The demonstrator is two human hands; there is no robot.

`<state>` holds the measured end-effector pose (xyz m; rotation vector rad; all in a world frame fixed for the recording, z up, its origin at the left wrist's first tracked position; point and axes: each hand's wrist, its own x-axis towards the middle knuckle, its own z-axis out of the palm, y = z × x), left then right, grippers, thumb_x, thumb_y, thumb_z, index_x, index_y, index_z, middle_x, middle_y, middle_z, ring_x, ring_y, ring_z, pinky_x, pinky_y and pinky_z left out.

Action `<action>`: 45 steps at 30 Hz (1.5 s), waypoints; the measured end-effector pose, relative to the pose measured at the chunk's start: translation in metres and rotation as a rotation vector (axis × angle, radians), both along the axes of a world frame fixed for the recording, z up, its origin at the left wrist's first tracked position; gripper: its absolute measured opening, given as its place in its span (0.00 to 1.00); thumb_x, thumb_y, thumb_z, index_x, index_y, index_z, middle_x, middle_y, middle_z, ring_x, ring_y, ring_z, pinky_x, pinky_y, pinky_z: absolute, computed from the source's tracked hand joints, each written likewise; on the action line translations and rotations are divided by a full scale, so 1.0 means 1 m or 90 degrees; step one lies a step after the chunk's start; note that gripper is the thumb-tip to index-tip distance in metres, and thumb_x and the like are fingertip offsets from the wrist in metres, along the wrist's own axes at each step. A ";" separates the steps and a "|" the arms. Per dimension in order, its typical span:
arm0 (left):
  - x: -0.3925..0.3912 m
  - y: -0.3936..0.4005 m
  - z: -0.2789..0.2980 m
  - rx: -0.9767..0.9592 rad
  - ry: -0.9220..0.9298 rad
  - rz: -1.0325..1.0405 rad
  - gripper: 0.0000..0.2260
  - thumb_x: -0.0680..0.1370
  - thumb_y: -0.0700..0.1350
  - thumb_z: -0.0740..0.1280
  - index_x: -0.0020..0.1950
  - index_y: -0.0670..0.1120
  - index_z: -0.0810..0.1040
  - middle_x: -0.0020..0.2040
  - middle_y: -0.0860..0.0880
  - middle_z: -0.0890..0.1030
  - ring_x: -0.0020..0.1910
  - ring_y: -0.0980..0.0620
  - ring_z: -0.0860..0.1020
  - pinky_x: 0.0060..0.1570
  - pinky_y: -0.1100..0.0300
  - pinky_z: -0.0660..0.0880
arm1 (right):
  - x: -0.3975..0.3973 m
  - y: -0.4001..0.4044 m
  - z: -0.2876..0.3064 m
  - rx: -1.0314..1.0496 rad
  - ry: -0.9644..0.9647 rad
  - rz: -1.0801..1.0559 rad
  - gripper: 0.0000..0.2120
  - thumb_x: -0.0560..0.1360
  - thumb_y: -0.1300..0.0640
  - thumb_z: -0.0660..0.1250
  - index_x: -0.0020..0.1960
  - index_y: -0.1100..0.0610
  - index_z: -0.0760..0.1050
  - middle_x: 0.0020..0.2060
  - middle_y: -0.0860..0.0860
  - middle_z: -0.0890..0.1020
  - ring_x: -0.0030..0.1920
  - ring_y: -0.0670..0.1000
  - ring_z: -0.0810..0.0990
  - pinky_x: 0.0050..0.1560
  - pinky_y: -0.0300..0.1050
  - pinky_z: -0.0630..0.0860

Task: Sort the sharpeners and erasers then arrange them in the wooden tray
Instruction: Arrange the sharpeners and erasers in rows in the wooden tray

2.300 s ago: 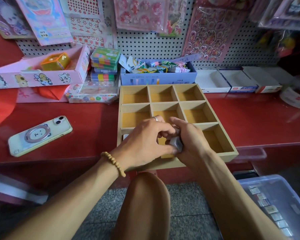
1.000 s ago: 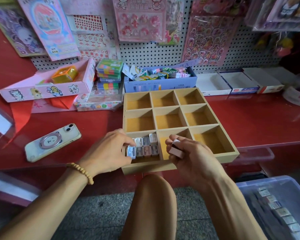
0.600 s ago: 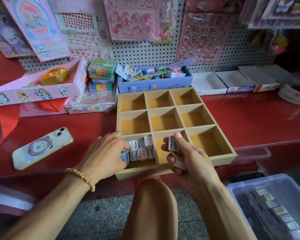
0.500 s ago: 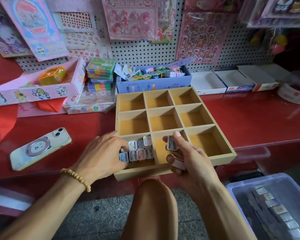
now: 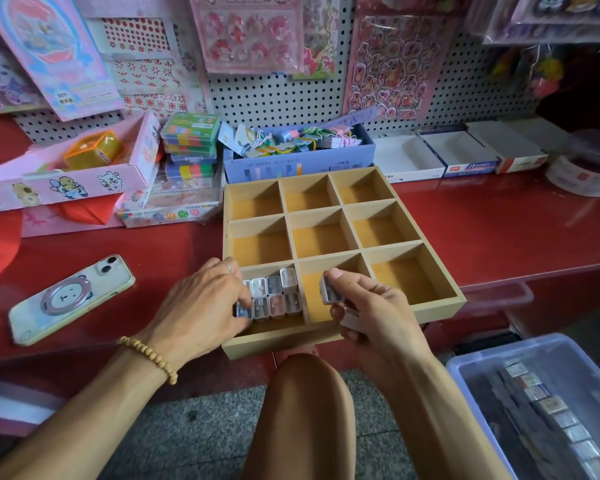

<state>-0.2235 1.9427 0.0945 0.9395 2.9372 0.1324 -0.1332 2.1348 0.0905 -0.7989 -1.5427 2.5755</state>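
Observation:
A wooden tray (image 5: pixel 440 308) with nine compartments lies on the red counter. Its near left compartment holds several small sharpeners (image 5: pixel 278 296) standing in two rows. My left hand (image 5: pixel 201 306) rests over that compartment's left side, fingertips touching the sharpeners at the rows' left end. My right hand (image 5: pixel 371 313) hovers over the near middle compartment. It pinches a grey sharpener (image 5: pixel 330 289) between thumb and forefinger and holds a white one (image 5: pixel 351 320) lower in its curled fingers. The other compartments are bare.
A phone (image 5: pixel 71 297) lies on the counter to the left. Behind the tray stand a blue box (image 5: pixel 298 161) of stationery, stacked colourful packs (image 5: pixel 189 143), a pink box (image 5: pixel 70 181) and white boxes (image 5: pixel 458 154). A clear bin (image 5: pixel 548 410) with several small items sits at the lower right. My knee (image 5: pixel 305 393) is below the tray.
My hands separated. The sharpeners now stand in rows in the near left compartment, my left hand against them. My right hand raised a grey sharpener between thumb and forefinger.

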 end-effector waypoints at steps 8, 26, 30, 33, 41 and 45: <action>0.011 0.030 0.021 0.347 -0.102 -0.063 0.23 0.61 0.65 0.71 0.53 0.59 0.81 0.43 0.61 0.78 0.42 0.59 0.76 0.42 0.69 0.71 | -0.003 -0.006 -0.005 0.070 0.004 -0.025 0.09 0.70 0.57 0.76 0.41 0.60 0.78 0.27 0.53 0.75 0.24 0.44 0.66 0.24 0.38 0.58; 0.012 0.030 0.019 0.340 0.022 -0.051 0.11 0.64 0.51 0.72 0.46 0.54 0.83 0.34 0.62 0.74 0.33 0.59 0.74 0.36 0.57 0.76 | -0.009 -0.014 -0.003 0.031 0.032 -0.060 0.09 0.76 0.69 0.63 0.42 0.64 0.80 0.37 0.55 0.80 0.35 0.47 0.73 0.36 0.40 0.68; -0.001 0.017 0.013 0.278 0.012 0.022 0.12 0.67 0.50 0.77 0.50 0.52 0.84 0.33 0.64 0.70 0.33 0.61 0.72 0.37 0.60 0.70 | -0.013 -0.005 -0.011 0.062 0.032 -0.071 0.16 0.69 0.72 0.59 0.41 0.57 0.82 0.41 0.56 0.81 0.39 0.49 0.76 0.43 0.42 0.71; -0.004 0.018 0.006 0.224 0.004 0.038 0.13 0.69 0.50 0.76 0.53 0.53 0.84 0.33 0.63 0.69 0.36 0.56 0.72 0.35 0.60 0.67 | -0.013 -0.003 -0.008 0.041 0.050 -0.049 0.13 0.76 0.75 0.62 0.47 0.61 0.80 0.41 0.57 0.81 0.43 0.52 0.79 0.45 0.40 0.77; -0.011 0.024 -0.004 0.150 0.019 0.023 0.06 0.72 0.50 0.71 0.47 0.53 0.83 0.41 0.55 0.76 0.39 0.52 0.78 0.38 0.54 0.77 | 0.001 0.000 -0.004 0.131 0.025 -0.052 0.10 0.81 0.58 0.66 0.47 0.65 0.79 0.40 0.62 0.84 0.30 0.49 0.79 0.31 0.39 0.75; -0.011 0.027 -0.007 0.167 0.011 0.020 0.09 0.72 0.48 0.74 0.51 0.52 0.83 0.43 0.56 0.78 0.37 0.56 0.75 0.41 0.57 0.77 | -0.001 0.000 -0.004 0.136 0.021 -0.062 0.05 0.79 0.62 0.67 0.49 0.62 0.81 0.32 0.54 0.79 0.32 0.50 0.78 0.34 0.41 0.76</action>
